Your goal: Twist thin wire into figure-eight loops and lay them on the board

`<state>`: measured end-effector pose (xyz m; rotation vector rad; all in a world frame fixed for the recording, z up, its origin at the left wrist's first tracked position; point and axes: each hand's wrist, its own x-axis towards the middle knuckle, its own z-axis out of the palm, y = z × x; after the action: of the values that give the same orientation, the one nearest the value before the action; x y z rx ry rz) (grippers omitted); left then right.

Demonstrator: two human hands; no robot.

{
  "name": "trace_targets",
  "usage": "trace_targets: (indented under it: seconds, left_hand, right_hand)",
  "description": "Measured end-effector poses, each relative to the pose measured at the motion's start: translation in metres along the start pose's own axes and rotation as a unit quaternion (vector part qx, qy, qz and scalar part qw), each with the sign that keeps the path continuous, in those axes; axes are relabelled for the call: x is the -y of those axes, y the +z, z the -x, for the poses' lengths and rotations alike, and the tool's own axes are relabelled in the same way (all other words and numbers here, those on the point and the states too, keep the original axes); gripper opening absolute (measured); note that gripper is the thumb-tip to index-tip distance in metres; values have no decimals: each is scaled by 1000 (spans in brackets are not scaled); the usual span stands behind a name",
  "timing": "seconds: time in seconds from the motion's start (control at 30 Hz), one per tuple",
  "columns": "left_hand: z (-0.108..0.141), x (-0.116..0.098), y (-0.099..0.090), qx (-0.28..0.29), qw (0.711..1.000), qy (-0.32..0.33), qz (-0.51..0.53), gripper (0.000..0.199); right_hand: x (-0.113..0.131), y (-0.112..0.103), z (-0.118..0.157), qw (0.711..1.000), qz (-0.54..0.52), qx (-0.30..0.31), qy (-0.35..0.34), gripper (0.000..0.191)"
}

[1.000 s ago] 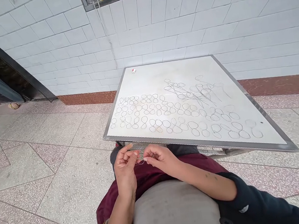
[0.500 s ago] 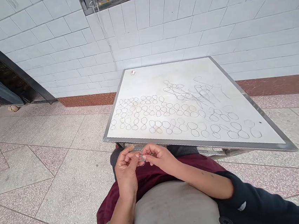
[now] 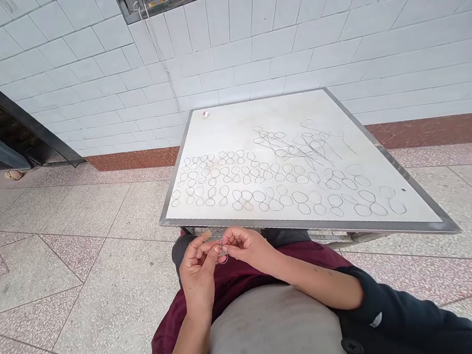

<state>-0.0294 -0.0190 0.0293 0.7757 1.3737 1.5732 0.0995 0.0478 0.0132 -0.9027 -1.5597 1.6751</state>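
Over my lap, just off the table's near edge, my two hands meet fingertip to fingertip. My left hand (image 3: 200,264) pinches a thin wire loop (image 3: 224,260), part of which hangs below the fingers. On the same wire, my right hand (image 3: 244,244) closes thumb and forefinger from the other side. A tan wrap, perhaps tape, covers a left fingertip. Most of the wire is hidden by the fingers. On the white table (image 3: 223,131) in front lie rows of wire figure-eights (image 3: 300,201) and a tangle of loose wires (image 3: 303,145).
A small red-and-white object (image 3: 205,115) sits at the table's far left corner. Behind the table stands a white tiled wall (image 3: 224,50) with a barred window above. A dark doorway (image 3: 9,121) opens at the left, and speckled tile floor (image 3: 105,290) surrounds the table.
The view has shifted slightly, so the table appears a little further left. Both hands stay together on the wire with hardly any visible movement.
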Motion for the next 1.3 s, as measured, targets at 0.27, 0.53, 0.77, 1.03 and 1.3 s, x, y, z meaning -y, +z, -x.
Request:
trace_targets:
  seconds: [0.27,0.53,0.77,1.03,1.3]
  left_hand:
    - [0,1,6,-50,998,31,22,34]
    - [0,4,6,-59,997,32,50,35]
    - [3,9,7,-56,997,49,4,31]
    - [6,10,9,-55,997,48,27,39]
    - [5,5,7,-37,996,17,78,46]
  right_hand:
    - [3,0,5,998,-34,54,-8,14]
    - [-3,6,9,996,-60,64,4,15]
    - [-7,10,14,998,41,11,-38,7]
    - [-3,3,16,971,198,-18,-135,12]
    - [-6,-4,14,983,110,-36,-146,22]
